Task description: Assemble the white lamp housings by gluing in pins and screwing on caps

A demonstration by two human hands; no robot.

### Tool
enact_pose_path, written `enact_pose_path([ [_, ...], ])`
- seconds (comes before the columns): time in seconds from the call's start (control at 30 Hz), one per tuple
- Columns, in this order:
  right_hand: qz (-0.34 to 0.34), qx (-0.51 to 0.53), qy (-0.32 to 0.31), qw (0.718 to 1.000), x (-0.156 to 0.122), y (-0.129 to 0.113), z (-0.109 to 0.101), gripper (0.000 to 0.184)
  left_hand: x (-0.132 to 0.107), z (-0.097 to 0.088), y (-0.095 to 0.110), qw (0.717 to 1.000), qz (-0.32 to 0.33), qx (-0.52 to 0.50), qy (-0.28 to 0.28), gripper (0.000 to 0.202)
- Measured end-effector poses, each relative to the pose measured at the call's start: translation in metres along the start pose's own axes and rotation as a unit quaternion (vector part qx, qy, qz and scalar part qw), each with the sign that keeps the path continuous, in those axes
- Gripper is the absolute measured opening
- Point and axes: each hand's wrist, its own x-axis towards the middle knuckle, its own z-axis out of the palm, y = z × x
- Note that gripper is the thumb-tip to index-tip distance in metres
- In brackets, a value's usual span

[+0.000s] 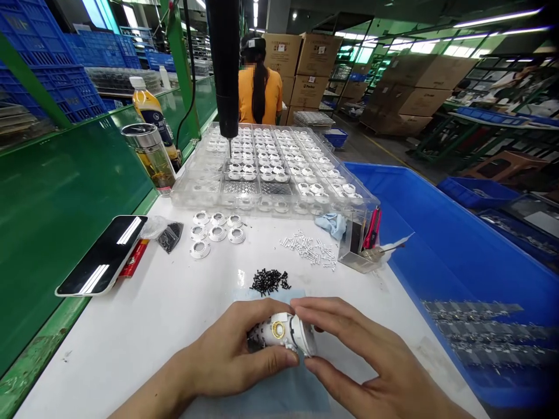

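Note:
Low over a light blue cloth (279, 390), my left hand (238, 343) is closed around a white cylindrical part (271, 330) with a gold ring on its side. My right hand (353, 343) pinches a white round cap (304, 336) between thumb and fingers, against the cylinder's right end. The cap is slightly tilted, and a dark gap shows between it and the cylinder. Just beyond my hands lies a pile of black screws (269, 281). Small white pins (310, 249) are scattered farther back, and several white rings (217, 233) lie to the left.
A black screwdriver (227, 70) hangs above clear trays (271, 169) of white parts. A phone (102, 253) and bottle (151, 110) are at left. At right are a clear box (356, 259) with a red cutter (372, 228) and a blue bin (437, 233). A person (271, 87) sits ahead.

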Motion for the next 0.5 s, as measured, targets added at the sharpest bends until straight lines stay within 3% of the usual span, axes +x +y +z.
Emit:
enact_pose_path([
  [0.23, 0.022, 0.001, -0.003, 1.0, 0.0, -0.002, -0.002, 0.057, 0.0, 0.001, 0.004, 1.0, 0.014, 0.02, -0.012, 0.035],
  [0.5, 0.009, 0.083, -0.014, 0.996, 0.007, 0.0, -0.002, 0.052, -0.004, 0.002, -0.014, 0.997, 0.048, 0.054, -0.014, 0.029],
])
